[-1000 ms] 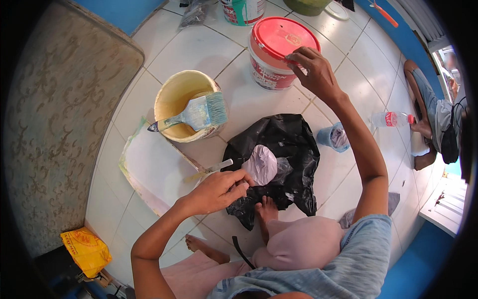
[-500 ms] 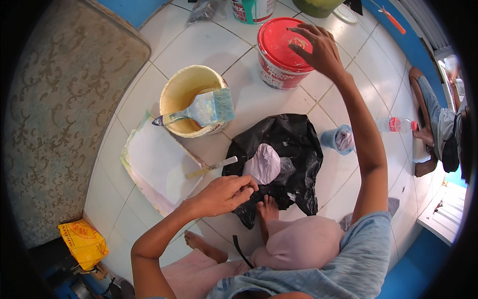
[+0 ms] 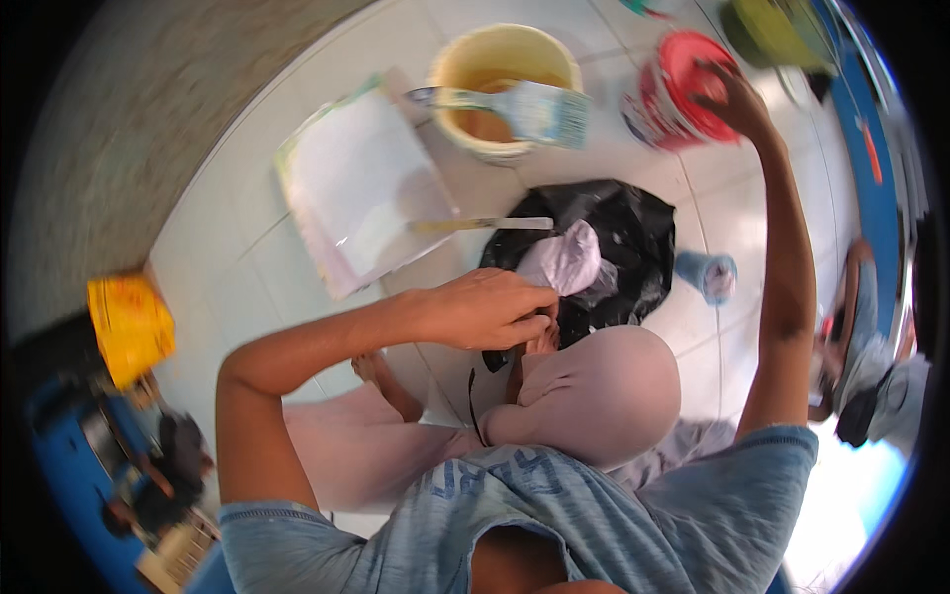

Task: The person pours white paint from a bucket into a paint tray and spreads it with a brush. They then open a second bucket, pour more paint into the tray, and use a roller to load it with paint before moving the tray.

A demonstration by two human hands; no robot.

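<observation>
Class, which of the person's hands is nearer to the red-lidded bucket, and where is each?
Right. The right hand is over the red-lidded bucket; the left hand is farther off, nearer the person's body, beside the black plastic.

one left hand (image 3: 493, 309) and one right hand (image 3: 732, 102) are counted, two in all. one cream bucket (image 3: 505, 54), one red-lidded pail (image 3: 673, 89) and one olive-green tub (image 3: 774, 35) are shown, three round containers together. also seen are one wide brush (image 3: 539, 112), one slim stick (image 3: 495, 224), one white tray (image 3: 366, 178), one black plastic bag (image 3: 635, 223), one lilac bundle (image 3: 562, 259), one blue cup (image 3: 701, 269) and one yellow bag (image 3: 129, 327). at least one other person (image 3: 896, 396) is partly shown.
</observation>
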